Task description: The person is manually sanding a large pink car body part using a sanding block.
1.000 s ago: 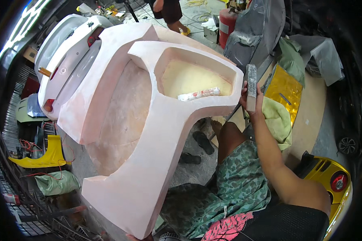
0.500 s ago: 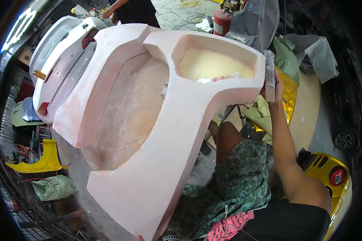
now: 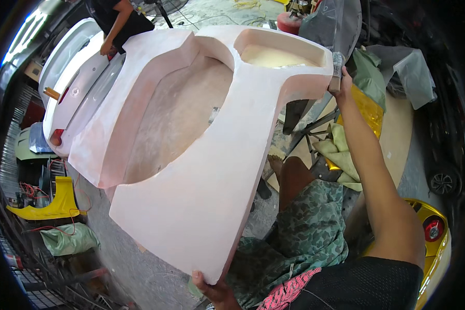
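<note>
A large pinkish-white moulded panel point(image 3: 191, 206), with a big curved recess and a smaller cream-floored one point(image 3: 276, 58), stretches across the view. At its near corner my left hand point(image 3: 212, 292) grips the edge, thumb on top and fingers hidden beneath. My right hand point(image 3: 342, 87) is closed at the far right end, around a dusty grey oblong block point(image 3: 338, 64) that looks like a sanding block. The block lies against the panel's end; whether the fingers also hold the panel cannot be seen. A small grey piece point(image 3: 214, 114) shows at the big recess's edge.
Another person point(image 3: 121, 23) stands beyond the panel by white car body parts point(image 3: 82, 88). A yellow fender point(image 3: 54, 201) and a green bag point(image 3: 70, 240) lie at left. At right are a stand with cloth point(image 3: 338, 150), a golden sheet point(image 3: 367, 111) and a yellow car part point(image 3: 431, 232).
The panel has tilted and shifted away from me, its near corner moving up in view. My left hand has come further into sight. The right arm has reached farther out; the other person has moved left.
</note>
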The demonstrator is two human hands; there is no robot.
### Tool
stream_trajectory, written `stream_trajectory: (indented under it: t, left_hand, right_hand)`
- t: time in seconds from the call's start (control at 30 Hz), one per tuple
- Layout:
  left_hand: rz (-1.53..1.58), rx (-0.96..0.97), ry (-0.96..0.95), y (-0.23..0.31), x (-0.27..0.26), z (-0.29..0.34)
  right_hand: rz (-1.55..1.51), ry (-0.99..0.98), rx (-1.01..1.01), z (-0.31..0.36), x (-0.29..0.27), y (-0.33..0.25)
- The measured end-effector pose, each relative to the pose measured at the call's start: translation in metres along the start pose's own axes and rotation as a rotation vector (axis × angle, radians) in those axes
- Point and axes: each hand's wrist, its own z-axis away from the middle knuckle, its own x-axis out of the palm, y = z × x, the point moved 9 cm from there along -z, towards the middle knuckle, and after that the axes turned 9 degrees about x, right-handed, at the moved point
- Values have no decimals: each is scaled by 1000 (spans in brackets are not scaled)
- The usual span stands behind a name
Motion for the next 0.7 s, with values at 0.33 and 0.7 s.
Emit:
stream_trajectory:
  t: [0.33,0.7]
  left_hand:
    - [34,63,-18,-14,3,-45]
    - [60,138,-187,-47,7,-62]
  right_hand:
    - [229,271,-112,-8,-12,37]
    - [522,207,-135,289,99,182]
